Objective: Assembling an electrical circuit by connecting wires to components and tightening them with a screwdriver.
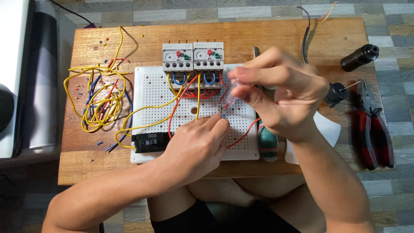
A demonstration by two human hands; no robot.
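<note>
My left hand [196, 144] rests on the white perforated board [148, 92], its fingertips pinching the end of a red wire [242, 137] near the board's middle. My right hand [282, 92] hovers above it and grips a slim clear-handled tool [232, 96], a small screwdriver by the look of it, whose tip points down at the wire end. Two grey relays [192, 56] with red and green buttons sit at the board's top edge, wired with red, yellow and blue leads. A black breaker [149, 142] is at the board's lower left.
A tangle of yellow, blue and red wires [98, 101] lies left on the low wooden table [258, 36]. Red-handled pliers [374, 129], a black cylinder [359, 57] and a green-handled tool [268, 144] lie on the right. A white and grey box [26, 82] stands at far left.
</note>
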